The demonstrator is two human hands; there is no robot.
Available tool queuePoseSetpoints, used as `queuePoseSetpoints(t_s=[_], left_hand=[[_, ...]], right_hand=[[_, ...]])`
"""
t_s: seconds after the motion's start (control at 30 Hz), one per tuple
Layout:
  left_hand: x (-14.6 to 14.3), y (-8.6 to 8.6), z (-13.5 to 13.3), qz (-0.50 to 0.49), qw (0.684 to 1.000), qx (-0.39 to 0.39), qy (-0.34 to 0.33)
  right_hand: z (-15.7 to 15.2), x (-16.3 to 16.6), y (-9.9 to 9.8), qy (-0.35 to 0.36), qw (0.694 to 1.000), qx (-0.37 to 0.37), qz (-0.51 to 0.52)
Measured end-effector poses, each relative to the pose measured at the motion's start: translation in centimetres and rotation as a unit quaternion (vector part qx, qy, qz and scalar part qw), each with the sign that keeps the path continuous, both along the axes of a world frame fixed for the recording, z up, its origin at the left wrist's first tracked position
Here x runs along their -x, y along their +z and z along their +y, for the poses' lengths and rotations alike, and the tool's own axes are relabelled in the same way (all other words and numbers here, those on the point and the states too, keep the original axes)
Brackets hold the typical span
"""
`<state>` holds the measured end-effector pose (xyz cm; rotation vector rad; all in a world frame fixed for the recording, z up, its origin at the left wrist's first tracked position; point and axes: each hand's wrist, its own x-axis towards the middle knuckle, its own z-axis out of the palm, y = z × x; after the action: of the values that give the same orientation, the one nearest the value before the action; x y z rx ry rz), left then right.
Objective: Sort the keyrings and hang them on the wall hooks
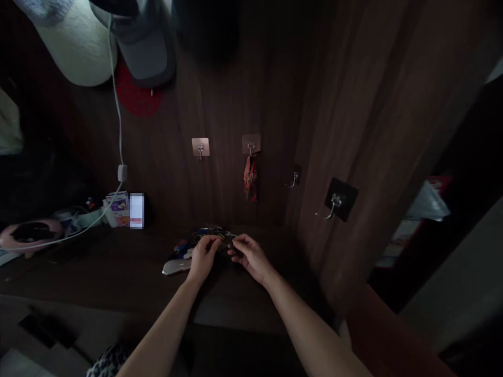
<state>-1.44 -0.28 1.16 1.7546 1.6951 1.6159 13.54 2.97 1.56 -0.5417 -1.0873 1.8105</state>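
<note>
Both my hands reach over a dark wooden shelf (pixel 118 272) below a wood-panelled wall. My left hand (pixel 203 256) and my right hand (pixel 248 255) have their fingers curled and pinched on a bunch of keys (pixel 214 232) lying at the back of the shelf. What each finger grips is too dim to make out exactly. A silver flat object (pixel 176 267) lies just left of my left hand. On the wall above hang several hooks: an empty adhesive hook (pixel 200 148), and a second hook (pixel 251 144) carrying a red tag (pixel 250 178).
Two more metal hooks (pixel 294 178) (pixel 338 201) sit on the wall to the right. Caps (pixel 145 47) hang at top left, with a white cable (pixel 118 115) running down to small boxes (pixel 120 208) and a pink item (pixel 27 235) on the shelf's left.
</note>
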Motion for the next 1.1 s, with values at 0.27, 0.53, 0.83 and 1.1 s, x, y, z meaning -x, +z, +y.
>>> queuePoseSetpoints(t_s=[0.27, 0.53, 0.83, 1.1], left_hand=[[0.4, -0.8, 0.3, 0.096, 0.994, 0.052, 0.001], [0.0, -0.7, 0.3, 0.178, 0.975, 0.120, -0.052], [0.1, -0.8, 0.4, 0.178, 0.975, 0.125, -0.040], [0.0, -0.5, 0.2, 0.177, 0.975, 0.129, -0.045]], right_hand=[[0.9, -0.8, 0.3, -0.087, 0.994, 0.010, 0.063], [2.5, -2.3, 0.4, -0.194, 0.974, 0.036, 0.116], [4.6, -4.1, 1.9, -0.284, 0.941, 0.035, 0.179], [7.2, -4.3, 6.5, -0.344, 0.906, 0.037, 0.243]])
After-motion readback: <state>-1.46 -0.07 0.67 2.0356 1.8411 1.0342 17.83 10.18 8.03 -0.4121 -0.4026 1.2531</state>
